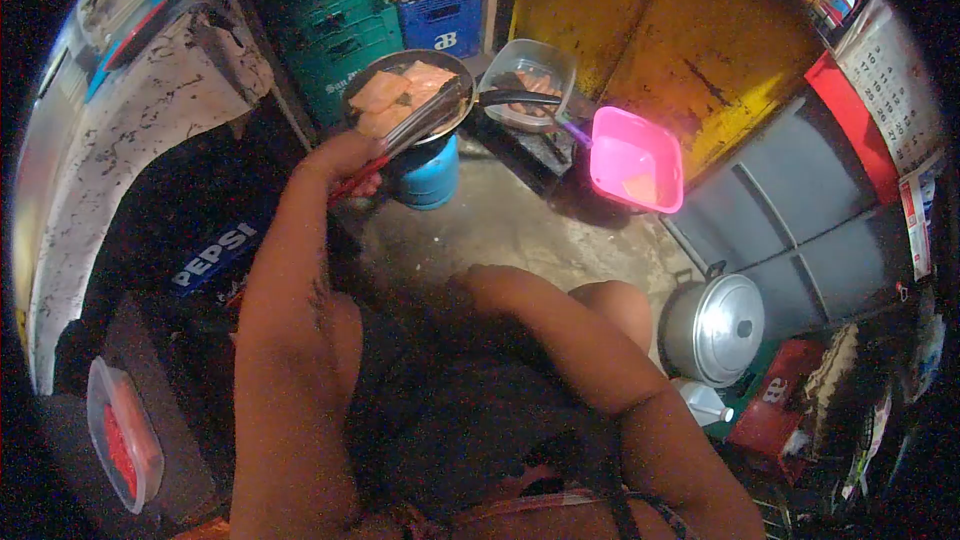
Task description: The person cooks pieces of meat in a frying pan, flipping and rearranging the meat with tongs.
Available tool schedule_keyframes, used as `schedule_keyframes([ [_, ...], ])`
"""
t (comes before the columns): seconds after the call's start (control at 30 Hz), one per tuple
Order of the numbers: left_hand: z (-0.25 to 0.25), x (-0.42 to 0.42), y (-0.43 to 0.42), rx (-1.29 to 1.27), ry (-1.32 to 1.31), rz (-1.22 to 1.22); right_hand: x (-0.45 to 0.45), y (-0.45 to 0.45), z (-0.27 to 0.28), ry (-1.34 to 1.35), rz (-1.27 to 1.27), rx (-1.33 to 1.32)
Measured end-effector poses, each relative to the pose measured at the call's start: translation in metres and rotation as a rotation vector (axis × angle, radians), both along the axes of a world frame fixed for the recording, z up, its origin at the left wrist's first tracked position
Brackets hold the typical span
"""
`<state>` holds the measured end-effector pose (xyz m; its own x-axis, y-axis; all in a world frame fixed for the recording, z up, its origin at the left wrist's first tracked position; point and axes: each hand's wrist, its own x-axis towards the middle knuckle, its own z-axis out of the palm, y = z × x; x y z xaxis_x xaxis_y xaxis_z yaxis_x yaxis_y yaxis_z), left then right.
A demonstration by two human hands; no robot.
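My left hand (348, 162) is closed round the red handles of metal tongs (420, 122). The tongs reach over a black frying pan (466, 75), their tips near its right side. Several flat pink-orange slices of what looks like meat (383, 90) lie in the pan. Its dark handle (520, 97) points right, across a clear plastic container (560, 58) holding brownish pieces. Under the pan stands a small blue gas cylinder (430, 180). My right hand (482, 285) is low by my knees, apart from the pan; its fingers are hidden in shadow.
A pink basin (675, 175) with a pale piece inside stands right of the container. Further right are a lidded silver pot (728, 328) and a white jug (703, 403). Green crates (345, 45) and a blue crate (440, 22) stand behind the pan. A plastic tub (145, 420) with red contents sits at left.
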<state>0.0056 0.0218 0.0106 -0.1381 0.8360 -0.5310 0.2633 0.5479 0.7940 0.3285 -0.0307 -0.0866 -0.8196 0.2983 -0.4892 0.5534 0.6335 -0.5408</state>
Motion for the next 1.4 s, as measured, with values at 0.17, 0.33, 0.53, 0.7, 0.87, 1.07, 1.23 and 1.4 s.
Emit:
schedule_keyframes([
  [0.17,-0.011,0.002,0.009,0.044,-0.061,0.017,0.002,-0.005,0.026,-0.039,-0.053,-0.04],
  [0.33,-0.001,0.017,0.015,-0.006,0.005,0.033,0.008,-0.003,0.002,-0.03,-0.057,-0.009],
  [0.53,-0.003,0.026,0.022,-0.002,-0.01,0.071,0.008,0.001,0.001,-0.026,-0.049,-0.049],
  [0.7,-0.012,0.02,0.028,0.013,-0.034,0.063,0.008,0.006,-0.021,0.012,-0.01,-0.024],
  [0.87,0.008,0.029,0.008,0.099,-0.064,0.107,0.003,0.008,-0.02,0.033,-0.005,-0.086],
  [1.07,0.017,0.029,-0.011,0.185,0.188,-0.179,0.009,-0.003,0.002,0.13,-0.023,0.01],
  [1.23,0.002,0.066,-0.037,0.385,0.762,-0.39,0.001,0.001,0.017,-0.016,-0.008,-0.024],
  [1.4,0.002,0.096,-0.058,0.297,1.113,-0.48,-0.001,0.004,0.002,0.011,-0.069,0.046],
])
